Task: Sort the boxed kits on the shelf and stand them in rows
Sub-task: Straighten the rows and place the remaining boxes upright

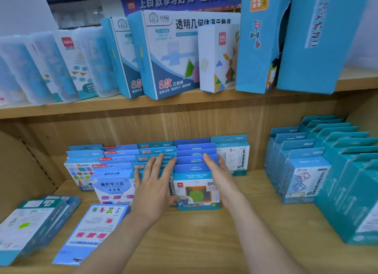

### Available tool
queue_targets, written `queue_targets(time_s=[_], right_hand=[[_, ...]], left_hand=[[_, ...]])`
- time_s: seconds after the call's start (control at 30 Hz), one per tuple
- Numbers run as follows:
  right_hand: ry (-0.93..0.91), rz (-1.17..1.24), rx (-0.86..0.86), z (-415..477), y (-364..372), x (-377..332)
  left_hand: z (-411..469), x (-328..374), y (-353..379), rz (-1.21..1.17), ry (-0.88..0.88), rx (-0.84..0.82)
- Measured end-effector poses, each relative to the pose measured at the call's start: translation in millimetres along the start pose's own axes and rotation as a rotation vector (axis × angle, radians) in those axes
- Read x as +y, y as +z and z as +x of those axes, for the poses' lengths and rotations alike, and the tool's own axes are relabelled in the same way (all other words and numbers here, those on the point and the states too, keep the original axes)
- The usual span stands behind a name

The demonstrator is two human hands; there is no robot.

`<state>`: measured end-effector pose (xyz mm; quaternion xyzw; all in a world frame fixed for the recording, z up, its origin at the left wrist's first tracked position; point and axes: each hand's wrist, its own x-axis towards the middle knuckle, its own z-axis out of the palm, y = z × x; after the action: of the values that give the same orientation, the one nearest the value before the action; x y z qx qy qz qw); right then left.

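Pressure from the flat, straight-fingered left hand point(154, 184) and right hand point(219, 172) should be even, squaring the row of boxes point(194, 168) upright.

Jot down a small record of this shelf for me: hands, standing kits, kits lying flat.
Left hand: fingers spread, on the red-lettered row
Right hand: fingers straight, beside the deli-fronted row
Lying flat: pale blue kit and teal stack, front left of lower shelf
Right rows: standing, untouched
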<state>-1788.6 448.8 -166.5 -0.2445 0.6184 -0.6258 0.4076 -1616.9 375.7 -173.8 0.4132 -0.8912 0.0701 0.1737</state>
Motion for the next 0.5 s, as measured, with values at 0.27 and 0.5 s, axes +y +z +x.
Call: queue_targets(time_s=[0.27, 0.5], right_hand=[[-0.012, 0.057, -0.036, -1.2, -0.5, 1.2], [-0.023, 0.011, -0.043, -4.2, 6.6, 2.5]], left_hand=[[2.0, -4.6, 2.5, 0.002, 0.021, 0.036], [0.5, -11.5, 4.3, -0.031, 0.009, 0.062]])
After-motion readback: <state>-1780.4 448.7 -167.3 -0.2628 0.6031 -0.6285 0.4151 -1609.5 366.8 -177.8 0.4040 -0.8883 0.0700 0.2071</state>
